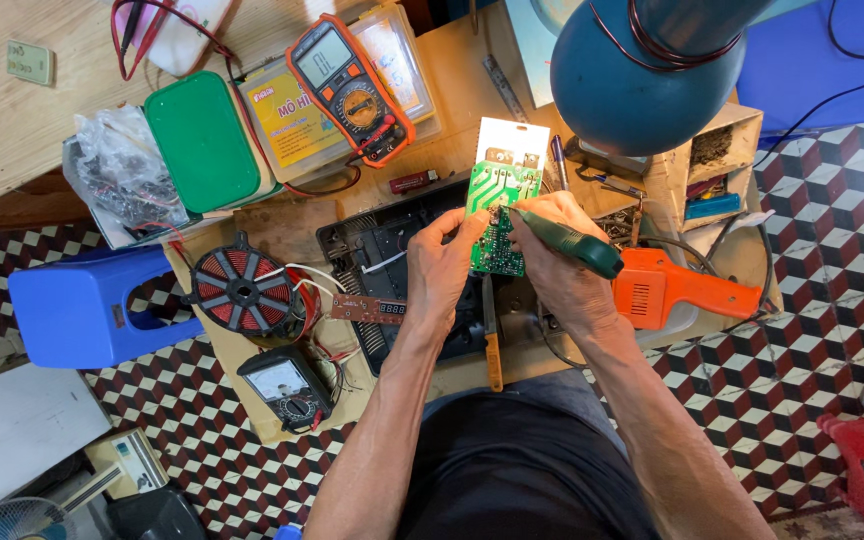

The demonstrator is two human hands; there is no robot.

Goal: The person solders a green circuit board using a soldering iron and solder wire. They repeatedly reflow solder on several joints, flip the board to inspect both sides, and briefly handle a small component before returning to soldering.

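Note:
My left hand [442, 268] grips the left edge of a green and white circuit board [500, 190], held upright over an open black appliance housing [372, 250]. My right hand [557, 265] holds a dark green-handled soldering iron [572, 243], its tip touching the board's lower green part. A round copper induction coil [243, 290] lies left of the housing, joined by wires to a small brown display board [367, 309].
An orange soldering gun [677, 290] lies right of my hand. An orange multimeter [350, 88], a green-lidded box [200, 140] and a black analogue meter [287, 388] sit around. A blue lamp head [642, 70] hangs above. A blue stool [77, 305] stands left.

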